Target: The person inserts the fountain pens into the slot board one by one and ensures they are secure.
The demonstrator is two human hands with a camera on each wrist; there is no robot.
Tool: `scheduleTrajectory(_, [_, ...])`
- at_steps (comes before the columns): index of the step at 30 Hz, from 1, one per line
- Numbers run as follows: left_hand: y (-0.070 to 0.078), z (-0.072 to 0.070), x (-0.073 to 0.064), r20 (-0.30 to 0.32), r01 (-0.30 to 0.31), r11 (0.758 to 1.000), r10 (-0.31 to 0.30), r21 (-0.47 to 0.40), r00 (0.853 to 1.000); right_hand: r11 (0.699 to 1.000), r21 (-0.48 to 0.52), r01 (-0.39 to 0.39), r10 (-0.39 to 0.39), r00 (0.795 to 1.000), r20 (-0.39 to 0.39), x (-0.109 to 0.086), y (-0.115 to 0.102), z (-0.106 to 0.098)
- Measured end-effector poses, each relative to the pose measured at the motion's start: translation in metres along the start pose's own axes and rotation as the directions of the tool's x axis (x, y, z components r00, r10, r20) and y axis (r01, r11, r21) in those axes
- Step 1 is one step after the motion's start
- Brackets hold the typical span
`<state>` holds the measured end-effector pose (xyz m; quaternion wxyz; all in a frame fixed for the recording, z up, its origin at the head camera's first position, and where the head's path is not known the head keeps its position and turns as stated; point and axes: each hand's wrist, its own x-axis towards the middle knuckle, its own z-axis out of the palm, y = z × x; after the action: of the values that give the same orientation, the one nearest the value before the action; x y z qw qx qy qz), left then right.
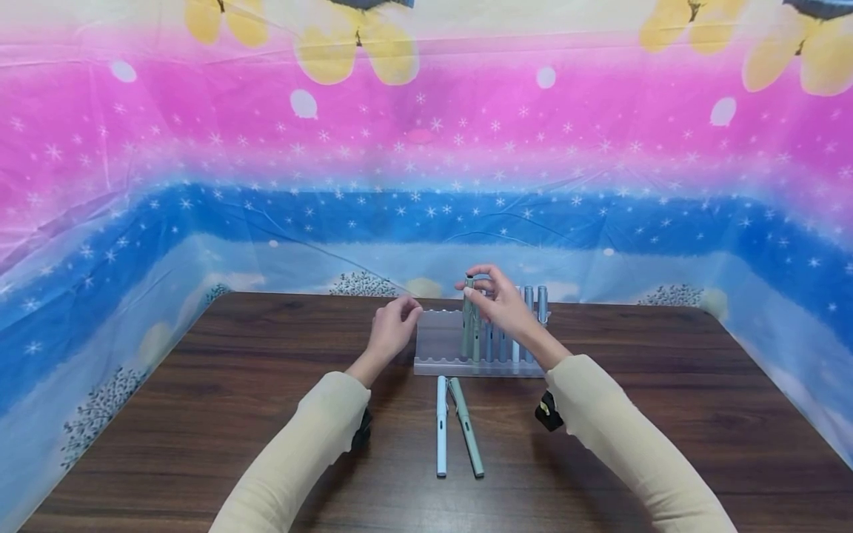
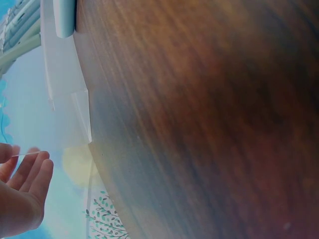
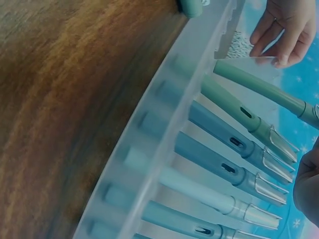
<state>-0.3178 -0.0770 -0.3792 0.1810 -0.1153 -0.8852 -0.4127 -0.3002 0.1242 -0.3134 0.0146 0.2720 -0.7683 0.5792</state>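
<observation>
A clear pen rack (image 1: 438, 339) with notched edges stands at the far middle of the table. My left hand (image 1: 393, 326) pinches its upper left corner between thumb and fingers; the left wrist view has this hand (image 2: 22, 191) at the lower left. With thumb and fingers, my right hand (image 1: 500, 305) grips the top of a green pen (image 1: 465, 337), which stands upright at the rack. In the right wrist view, the held pen (image 3: 264, 89) is beside another green pen (image 3: 229, 102) in the rack. Blue and pale pens (image 3: 212, 162) fill the slots farther right.
In front of the rack lie a pale blue pen (image 1: 441, 429) and a green pen (image 1: 468, 429) on the brown wooden table (image 1: 266, 370). A patterned cloth (image 1: 413, 215) hangs behind and along both sides of the table.
</observation>
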Motion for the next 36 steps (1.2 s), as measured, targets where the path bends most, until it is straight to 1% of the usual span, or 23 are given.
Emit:
scheduleTrajectory(5, [0.001, 0.000, 0.000, -0.001, -0.001, 1.000, 0.001, 0.000, 1.000, 1.000, 0.007, -0.004, 0.004, 1.000, -0.018, -0.001, 0.005, 0.002])
scheduleTrajectory(10, [0.001, -0.001, -0.001, 0.006, 0.001, 1.000, -0.001, -0.005, 1.000, 1.000, 0.003, -0.009, 0.009, 1.000, -0.010, -0.003, 0.008, 0.005])
scheduleTrajectory(17, [-0.001, 0.000, 0.000, 0.007, 0.006, 1.000, -0.006, -0.009, 1.000, 0.998, 0.013, -0.062, 0.062, 0.998, 0.012, -0.005, 0.012, 0.007])
scheduleTrajectory(21, [-0.001, 0.000, 0.000, 0.006, 0.008, 1.000, -0.008, -0.010, 1.000, 0.997, -0.005, -0.071, 0.071, 0.997, 0.021, -0.006, 0.013, 0.006])
scheduleTrajectory(23, [0.000, 0.000, 0.001, 0.007, 0.007, 1.000, -0.007, -0.010, 1.000, 0.997, -0.023, -0.068, 0.069, 0.998, 0.015, -0.005, 0.020, 0.005])
scheduleTrajectory(26, [0.001, 0.000, 0.000, 0.008, 0.006, 1.000, -0.006, -0.010, 1.000, 0.993, -0.108, -0.049, 0.048, 0.999, -0.017, -0.003, 0.032, 0.004])
scheduleTrajectory(28, [0.001, 0.000, 0.000, 0.008, 0.001, 1.000, -0.001, -0.009, 1.000, 0.976, -0.219, -0.007, -0.002, 0.999, -0.045, -0.001, 0.041, 0.003])
scheduleTrajectory(29, [0.001, 0.000, 0.000, 0.008, 0.000, 1.000, 0.000, -0.009, 1.000, 0.959, -0.282, 0.020, -0.037, 0.998, -0.057, -0.001, 0.043, 0.003])
scheduleTrajectory(32, [0.000, -0.001, 0.000, 0.005, -0.004, 1.000, 0.004, -0.006, 1.000, 0.888, -0.448, 0.103, -0.147, 0.987, -0.064, 0.000, 0.046, 0.004])
scheduleTrajectory(34, [0.000, -0.001, 0.000, 0.004, -0.001, 1.000, 0.001, -0.005, 1.000, 0.847, -0.513, 0.140, -0.192, 0.980, -0.048, 0.000, 0.047, 0.004])
scheduleTrajectory(36, [0.000, 0.000, 0.000, 0.002, -0.002, 1.000, 0.002, -0.004, 1.000, 0.827, -0.541, 0.154, -0.200, 0.979, -0.027, 0.000, 0.048, 0.004])
